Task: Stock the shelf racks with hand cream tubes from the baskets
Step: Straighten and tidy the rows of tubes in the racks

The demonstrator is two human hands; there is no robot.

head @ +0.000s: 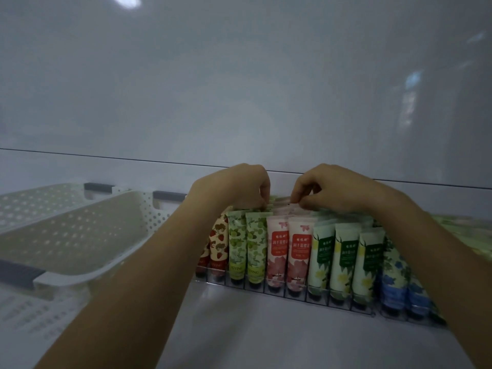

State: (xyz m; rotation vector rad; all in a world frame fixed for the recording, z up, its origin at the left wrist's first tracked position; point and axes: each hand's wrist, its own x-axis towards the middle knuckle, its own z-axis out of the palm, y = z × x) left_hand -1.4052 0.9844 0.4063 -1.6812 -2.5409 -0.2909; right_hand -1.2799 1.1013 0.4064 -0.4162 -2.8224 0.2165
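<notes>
Pinching tubes' [282, 210] top edges, left hand [239, 187] and right hand [327, 187] nearly meet.

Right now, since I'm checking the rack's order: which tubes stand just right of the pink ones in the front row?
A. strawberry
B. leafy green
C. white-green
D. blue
C: the white-green tubes stand directly right of the pink tubes in the front row.

The white shelf [239, 331] carries perforated baskets [80, 235] beside a clear rack [327, 304].
</notes>
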